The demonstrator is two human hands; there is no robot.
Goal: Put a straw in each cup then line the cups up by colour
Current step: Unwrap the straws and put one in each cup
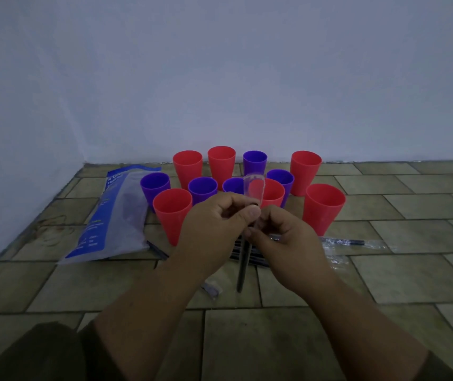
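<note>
Nearest, a small plastic scrap (213,290) lay on the tiled floor (384,284), just left of the low tip of a dark straw (240,270). The straw hung almost upright, its long axis running from that near tip up into both hands. The left hand (217,224) had its grip closed, thumb and fingers pinching a clear sleeve (252,188) that stood up past the straw's top. The right hand (285,240), touching it from the right, pinched the straw just below, as far as could be told. Under the hands lay a pile of dark straws (250,257), too bunched to count, with one wrapped straw (354,242) apart to the right and a blue-and-clear bag (110,215) to the left. Beyond stood eleven upright cups, mixed by colour: six red cups (172,215) and five purple cups (202,188), none holding a straw. The cups lay directly beyond the grip, the nearest red one just left of the left hand. The straw likely needed only stripping and then a short carry forward, tip down, with either hand about equally near.
</note>
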